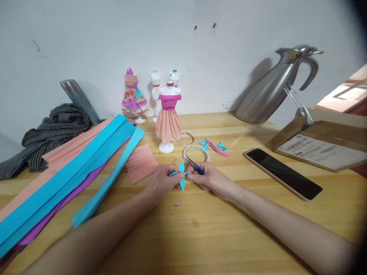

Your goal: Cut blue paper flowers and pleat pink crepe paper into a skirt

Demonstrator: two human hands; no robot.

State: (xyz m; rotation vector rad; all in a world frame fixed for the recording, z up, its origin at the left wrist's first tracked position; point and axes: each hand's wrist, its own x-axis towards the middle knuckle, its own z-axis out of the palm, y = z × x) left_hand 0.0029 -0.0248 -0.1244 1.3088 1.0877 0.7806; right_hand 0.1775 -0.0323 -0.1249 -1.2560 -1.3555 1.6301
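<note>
Between my hands is a small blue paper flower (pixel 182 184) with pointed petals. My left hand (pixel 164 178) is closed, pinching the flower at its centre. Closed as well, my right hand (pixel 207 177) holds a pair of scissors (pixel 196 166) with blue handles, blades pointing up and left. Its thumb and fingertip also meet at the flower's right petal. Just beyond the scissors lies a roll of tape (pixel 208 153). A small mannequin (pixel 169 114) in a magenta top and pleated peach skirt stands behind my hands.
Long crepe paper strips (pixel 94 160) and a peach paper square (pixel 141 164) lie left. Paper scraps (pixel 220 146) are scattered behind the tape. At right are a phone (pixel 282 173), a cardboard box (pixel 323 143) and a metal jug (pixel 263 88). More mannequins (pixel 134 95) stand by the wall.
</note>
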